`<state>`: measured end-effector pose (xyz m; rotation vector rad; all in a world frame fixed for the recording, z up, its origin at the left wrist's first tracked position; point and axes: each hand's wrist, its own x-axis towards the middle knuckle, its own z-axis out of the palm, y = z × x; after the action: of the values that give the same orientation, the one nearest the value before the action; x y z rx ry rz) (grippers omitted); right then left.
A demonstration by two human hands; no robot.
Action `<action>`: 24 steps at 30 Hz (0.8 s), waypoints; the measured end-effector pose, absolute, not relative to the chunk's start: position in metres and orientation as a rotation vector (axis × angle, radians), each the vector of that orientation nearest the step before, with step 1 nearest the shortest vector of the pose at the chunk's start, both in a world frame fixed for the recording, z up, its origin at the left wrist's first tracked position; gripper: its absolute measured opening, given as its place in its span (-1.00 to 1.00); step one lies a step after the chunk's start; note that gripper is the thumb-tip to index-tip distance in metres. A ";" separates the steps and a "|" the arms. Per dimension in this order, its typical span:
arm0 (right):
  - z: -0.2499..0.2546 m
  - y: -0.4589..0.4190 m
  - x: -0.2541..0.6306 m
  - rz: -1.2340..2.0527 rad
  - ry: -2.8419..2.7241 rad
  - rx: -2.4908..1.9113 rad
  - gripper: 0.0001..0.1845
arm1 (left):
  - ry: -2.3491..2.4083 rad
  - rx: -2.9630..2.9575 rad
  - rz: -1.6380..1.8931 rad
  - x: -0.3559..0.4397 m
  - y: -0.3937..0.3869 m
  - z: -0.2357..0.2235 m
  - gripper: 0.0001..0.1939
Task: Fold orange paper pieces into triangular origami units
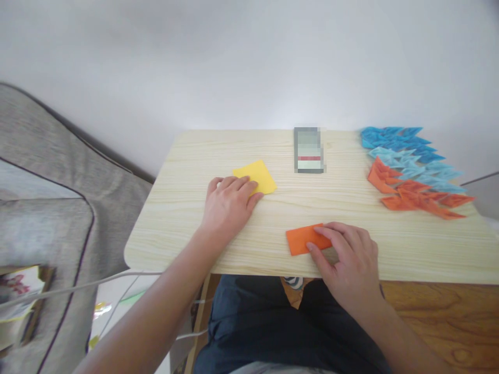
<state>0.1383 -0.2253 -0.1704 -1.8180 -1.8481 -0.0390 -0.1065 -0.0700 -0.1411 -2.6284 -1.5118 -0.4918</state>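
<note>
My left hand point(230, 202) lies over the lower left part of a yellow sheet of paper point(262, 175), its fingers resting on it and the thumb beside its lower edge. What the fingertips do underneath is partly hidden. Near the table's front edge my right hand point(349, 254) has thumb and fingers closed on the right end of an orange folded paper point(302, 240). This paper is a flat, narrow rectangle lying on the table.
Rows of folded paper pieces, dark blue point(397, 139), light blue point(417, 167) and orange point(421, 196), stand at the table's right. A blurred-out phone-like device point(309, 150) lies near the back. The pale wooden table point(187, 171) meets a white wall; a grey sofa point(113, 208) is left.
</note>
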 end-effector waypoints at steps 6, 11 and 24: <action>-0.167 -0.226 0.137 -0.019 -1.844 -1.841 -0.74 | -1.405 -2.660 -0.465 -0.108 -0.067 -0.144 -0.67; -0.167 -0.226 0.138 -0.013 -1.847 -1.835 -0.73 | -1.480 -2.641 -0.450 -0.107 -0.070 -0.141 -0.68; -0.154 -0.220 0.140 0.103 -1.873 -1.922 -0.45 | -1.491 -3.000 -0.515 -0.070 -0.147 -0.120 -0.52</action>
<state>0.1400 -0.2203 -0.1542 -1.9217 -1.8732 0.1033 -0.0704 -0.1467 -0.1205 -3.0004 -1.4914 -0.5151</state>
